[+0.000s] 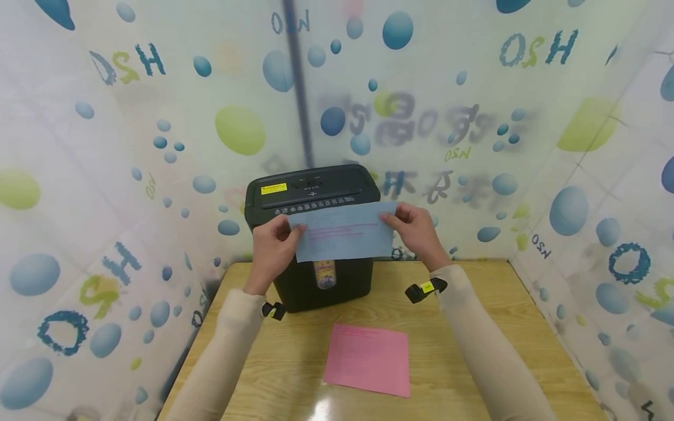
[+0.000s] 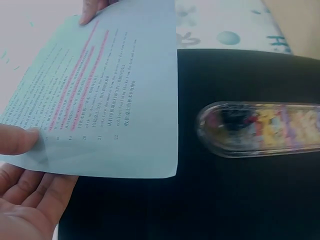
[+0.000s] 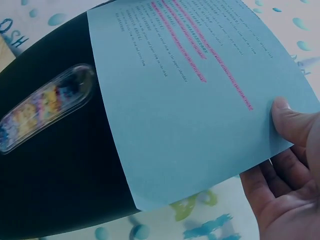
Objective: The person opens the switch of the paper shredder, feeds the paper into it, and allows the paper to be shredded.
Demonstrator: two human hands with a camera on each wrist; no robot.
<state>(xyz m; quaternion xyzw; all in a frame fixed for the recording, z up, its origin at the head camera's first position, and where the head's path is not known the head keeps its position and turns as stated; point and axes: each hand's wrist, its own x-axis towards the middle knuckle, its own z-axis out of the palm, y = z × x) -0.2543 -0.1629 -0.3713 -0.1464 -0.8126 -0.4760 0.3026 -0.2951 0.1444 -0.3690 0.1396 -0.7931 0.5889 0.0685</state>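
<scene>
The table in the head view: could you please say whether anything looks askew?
Yes, slightly: the black shredder sits turned, not square to the back edge of the table, and the pink paper lies crooked too.

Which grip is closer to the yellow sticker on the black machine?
Left. In the head view, the left grip is below the yellow sticker; the right grip is much farther off, at the right end of the blue paper.

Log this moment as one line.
left hand: pinches blue sheet | right hand: pinches its other end | blue sheet: in front of black shredder | pink paper: on table
</scene>
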